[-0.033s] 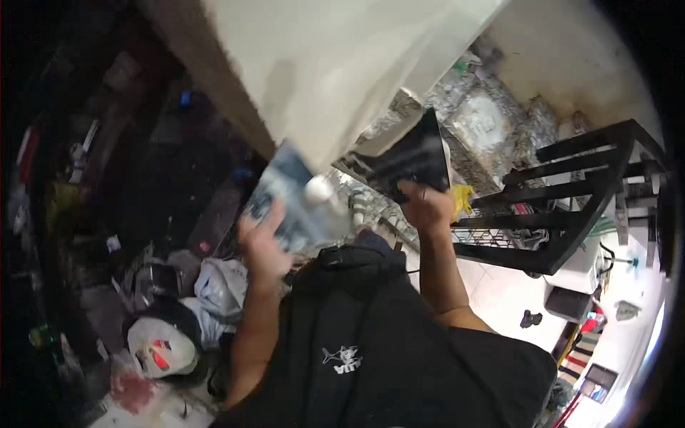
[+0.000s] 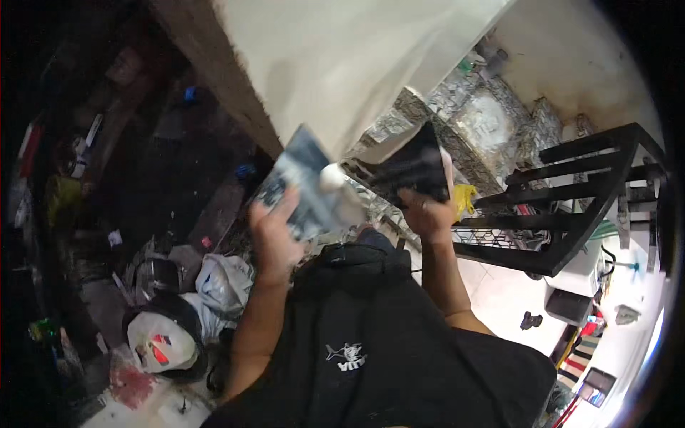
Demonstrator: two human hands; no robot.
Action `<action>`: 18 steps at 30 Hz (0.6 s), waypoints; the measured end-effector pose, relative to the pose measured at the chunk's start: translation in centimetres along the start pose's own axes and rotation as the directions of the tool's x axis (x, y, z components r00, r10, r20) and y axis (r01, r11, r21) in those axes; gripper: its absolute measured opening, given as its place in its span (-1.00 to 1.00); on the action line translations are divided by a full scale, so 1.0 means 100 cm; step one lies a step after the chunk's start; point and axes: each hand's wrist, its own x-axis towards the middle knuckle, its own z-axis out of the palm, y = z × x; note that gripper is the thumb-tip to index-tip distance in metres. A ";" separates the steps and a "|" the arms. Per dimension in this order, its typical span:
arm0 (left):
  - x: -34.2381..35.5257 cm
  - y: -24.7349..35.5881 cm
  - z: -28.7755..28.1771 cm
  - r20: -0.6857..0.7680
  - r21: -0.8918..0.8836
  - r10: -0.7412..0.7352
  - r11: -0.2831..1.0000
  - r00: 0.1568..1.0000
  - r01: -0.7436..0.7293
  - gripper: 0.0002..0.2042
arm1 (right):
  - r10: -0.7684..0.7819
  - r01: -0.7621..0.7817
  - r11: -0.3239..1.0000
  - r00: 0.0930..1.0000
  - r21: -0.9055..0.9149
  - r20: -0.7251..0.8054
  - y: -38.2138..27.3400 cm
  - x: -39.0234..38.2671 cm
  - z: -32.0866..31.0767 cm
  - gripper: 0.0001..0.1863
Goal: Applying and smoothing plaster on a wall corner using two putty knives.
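Below the corner of a pale wall (image 2: 335, 64), I hold a flat piece in each hand. My left hand (image 2: 275, 239) is closed on a blue-grey flat plate (image 2: 308, 178) smeared with whitish streaks, its thumb over the face. A round white lump (image 2: 332, 177) shows at the plate's right side, close under the wall corner; whether it sticks to the plate I cannot tell. My right hand (image 2: 430, 220) is closed on a dark flat plate (image 2: 410, 167), tilted, with a paler upper edge. The fingers behind both plates are hidden.
A black slatted railing (image 2: 571, 192) stands at the right, a yellow bag (image 2: 464, 201) near its end. At lower left lie a bucket with whitish contents (image 2: 163, 344) and a white plastic bag (image 2: 222, 282). Rough stone-like ledges (image 2: 489, 121) are beyond the wall.
My left hand and its plate have shifted a little up and to the right, nearer the dark plate. My right hand stays in nearly the same place.
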 end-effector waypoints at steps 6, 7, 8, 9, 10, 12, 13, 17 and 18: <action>0.027 0.029 0.038 0.352 -0.850 -0.640 0.088 0.683 0.520 -0.89 | -0.114 0.336 0.785 0.904 -0.521 0.411 -0.008 -0.010 0.009 -0.54; 0.027 0.028 0.040 0.364 -0.857 -0.633 0.059 0.683 0.511 -0.89 | -0.106 0.386 0.702 0.888 -0.599 0.448 -0.006 -0.010 0.004 -0.53; 0.029 0.026 0.044 0.376 -0.866 -0.619 0.029 0.690 0.499 -0.89 | -0.077 0.361 0.669 0.903 -0.650 0.422 -0.007 -0.009 0.008 -0.53; 0.026 0.022 0.044 0.362 -0.864 -0.650 0.035 0.668 0.503 -0.88 | -0.030 0.334 0.655 0.908 -0.678 0.418 -0.002 -0.008 0.005 -0.53; 0.028 0.022 0.048 0.359 -0.862 -0.662 0.036 0.658 0.506 -0.87 | 0.000 0.317 0.625 0.914 -0.714 0.406 0.005 -0.003 -0.008 -0.53; 0.039 0.027 0.052 0.372 -0.860 -0.676 0.006 0.636 0.510 -0.85 | 0.134 0.264 0.525 0.913 -0.809 0.385 0.038 0.012 -0.056 -0.45; 0.045 0.028 0.050 0.384 -0.891 -0.610 -0.048 0.694 0.451 -0.84 | 0.211 0.196 0.522 0.913 -0.830 0.349 0.044 0.022 -0.064 -0.42; 0.053 0.013 0.064 0.378 -0.886 -0.660 -0.054 0.649 0.461 -0.71 | 0.151 -0.125 0.593 0.988 -0.795 -0.043 0.111 0.102 -0.194 -0.36; 0.062 0.021 0.070 0.383 -0.892 -0.629 -0.061 0.676 0.449 -0.70 | 0.066 -0.154 0.541 0.988 -0.827 -0.141 0.111 0.137 -0.218 -0.37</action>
